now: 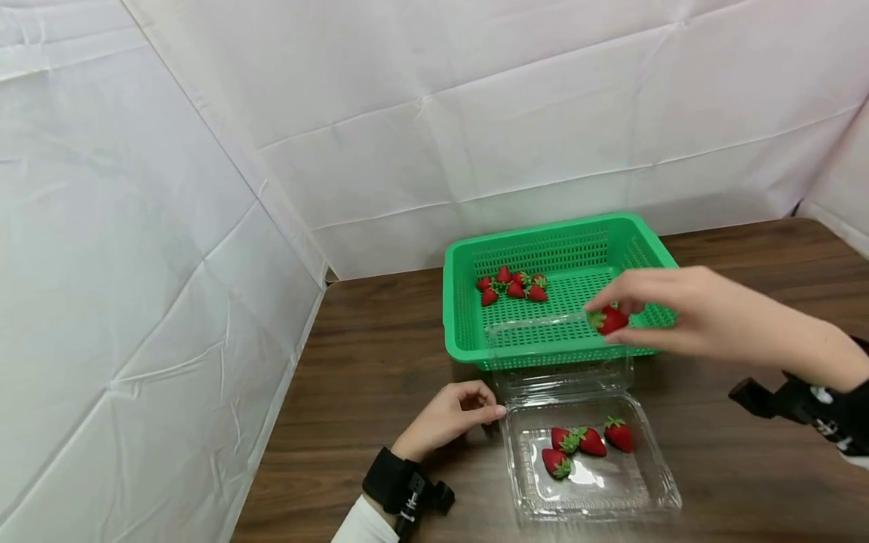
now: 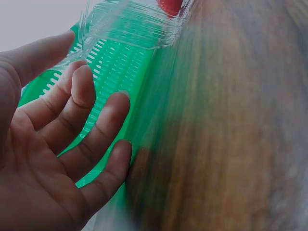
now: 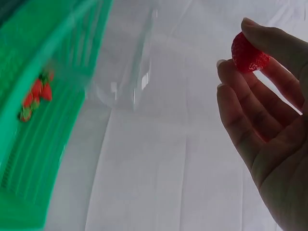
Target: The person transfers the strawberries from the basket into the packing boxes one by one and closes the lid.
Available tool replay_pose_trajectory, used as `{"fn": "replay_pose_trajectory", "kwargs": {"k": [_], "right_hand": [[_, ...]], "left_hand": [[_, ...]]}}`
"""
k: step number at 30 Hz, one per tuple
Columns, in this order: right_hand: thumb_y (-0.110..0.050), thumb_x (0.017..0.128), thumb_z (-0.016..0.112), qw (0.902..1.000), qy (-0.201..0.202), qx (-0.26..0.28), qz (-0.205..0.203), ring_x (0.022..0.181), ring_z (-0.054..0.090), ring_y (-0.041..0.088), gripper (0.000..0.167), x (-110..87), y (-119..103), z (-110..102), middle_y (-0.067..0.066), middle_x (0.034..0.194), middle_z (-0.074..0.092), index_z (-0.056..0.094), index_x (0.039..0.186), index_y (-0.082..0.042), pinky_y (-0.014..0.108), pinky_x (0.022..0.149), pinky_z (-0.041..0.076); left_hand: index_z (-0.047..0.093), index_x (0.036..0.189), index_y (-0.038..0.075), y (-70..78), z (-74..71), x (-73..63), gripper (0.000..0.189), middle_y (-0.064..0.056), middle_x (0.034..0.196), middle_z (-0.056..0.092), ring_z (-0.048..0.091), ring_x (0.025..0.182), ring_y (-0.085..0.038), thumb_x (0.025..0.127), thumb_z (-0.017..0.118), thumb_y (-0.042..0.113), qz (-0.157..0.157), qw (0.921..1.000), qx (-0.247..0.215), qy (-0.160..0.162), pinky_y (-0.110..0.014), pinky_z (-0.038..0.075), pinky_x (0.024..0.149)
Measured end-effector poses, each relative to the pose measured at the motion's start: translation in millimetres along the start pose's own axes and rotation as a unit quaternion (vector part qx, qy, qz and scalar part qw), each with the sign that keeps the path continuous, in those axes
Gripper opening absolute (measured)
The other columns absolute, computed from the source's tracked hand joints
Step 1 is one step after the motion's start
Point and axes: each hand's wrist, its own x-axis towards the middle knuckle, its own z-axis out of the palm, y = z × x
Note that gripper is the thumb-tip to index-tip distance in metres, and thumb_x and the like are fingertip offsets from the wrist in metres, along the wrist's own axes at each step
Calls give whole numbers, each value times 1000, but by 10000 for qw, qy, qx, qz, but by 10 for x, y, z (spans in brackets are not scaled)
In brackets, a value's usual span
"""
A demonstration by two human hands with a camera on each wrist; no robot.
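My right hand (image 1: 686, 309) pinches a strawberry (image 1: 612, 320) between thumb and fingertips, raised above the front right of a green basket (image 1: 468, 354). In the right wrist view the held strawberry (image 3: 248, 54) shows its red tip. A clear plastic clamshell box (image 1: 652, 494) lies with its lid up, and several strawberries (image 1: 591, 443) are in its base. At the box's left rear corner, by the hinge, my left hand (image 1: 451, 415) has its thumb and index finger at the rim, with the plastic edge between them in the left wrist view.
The green basket stands behind the box, against the white cloth wall (image 1: 543, 136), with several strawberries (image 1: 514, 289) at its left. The clear lid (image 1: 563, 377) leans over the basket's front rim. Dark wooden table (image 1: 366, 362) surrounds both containers.
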Motion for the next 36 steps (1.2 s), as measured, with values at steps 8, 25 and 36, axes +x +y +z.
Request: {"fn": "replay_pose_trajectory", "kwargs": {"k": [8, 25, 36], "right_hand": [[-22, 93, 75, 9959, -709, 549, 136, 84, 64, -2, 36, -179, -196, 416, -7, 113, 67, 62, 127, -19, 9, 73, 48], [-31, 91, 77, 9679, -2335, 718, 590, 72, 48, -8, 20, -590, -248, 1099, -24, 89, 53, 66, 107, -24, 15, 60, 41], [-25, 83, 84, 9517, -2912, 422, 872, 62, 47, -7, 24, -616, -311, 1257, -24, 75, 53, 64, 95, -28, 19, 52, 38]], "left_hand": [[71, 97, 20, 32, 22, -7, 20, -5, 87, 67, 63, 75, -25, 97, 68, 40, 51, 9999, 56, -76, -25, 45, 61], [72, 98, 17, 47, 41, -23, 19, -8, 86, 67, 65, 75, -22, 98, 67, 36, 66, 9999, -4, -113, -24, 46, 62], [72, 96, 20, 58, 39, -18, 19, -1, 85, 67, 65, 76, -23, 98, 67, 38, 1, 9999, 70, -103, -24, 45, 63]]}}
